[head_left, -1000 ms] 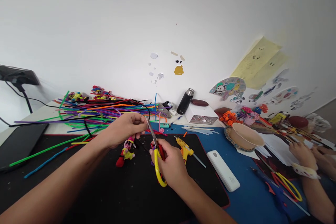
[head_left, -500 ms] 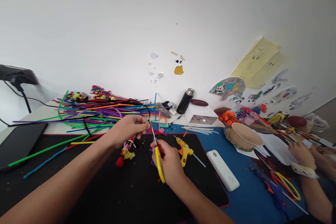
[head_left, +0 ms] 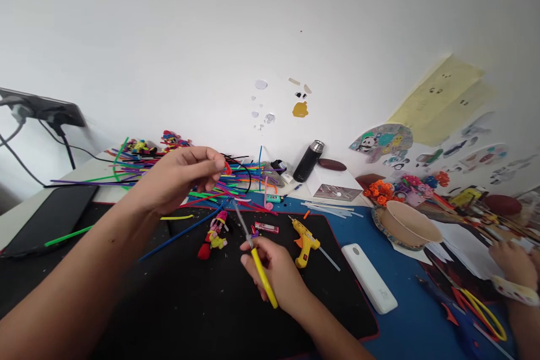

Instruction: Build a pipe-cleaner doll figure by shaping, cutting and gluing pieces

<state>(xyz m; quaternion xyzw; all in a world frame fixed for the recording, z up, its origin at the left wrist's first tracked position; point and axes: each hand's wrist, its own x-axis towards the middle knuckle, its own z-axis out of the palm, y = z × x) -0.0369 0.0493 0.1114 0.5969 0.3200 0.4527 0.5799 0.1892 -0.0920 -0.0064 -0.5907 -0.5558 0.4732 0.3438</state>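
Observation:
My left hand [head_left: 179, 177] is raised above the black mat [head_left: 177, 298] and pinches a small red piece [head_left: 228, 168] between its fingertips. My right hand [head_left: 276, 273] grips yellow-handled scissors [head_left: 255, 256] low over the mat, blades pointing up and left and closed. A small pipe-cleaner figure [head_left: 214, 234] in pink, yellow and red lies on the mat just left of the scissors. A short red strip [head_left: 266, 228] lies beside the blades.
A heap of coloured pipe cleaners [head_left: 177, 177] covers the table behind the mat. A yellow glue gun [head_left: 306, 241], a white power bank [head_left: 371, 278], a black flask [head_left: 309, 161] and a paper bowl [head_left: 411, 222] lie right. Another person's hand [head_left: 512, 264] works at the far right. A tablet [head_left: 48, 219] lies left.
My left hand rose away from the scissor blades with the cut red piece. The scissors closed and dropped slightly. The view shifted a little to the left.

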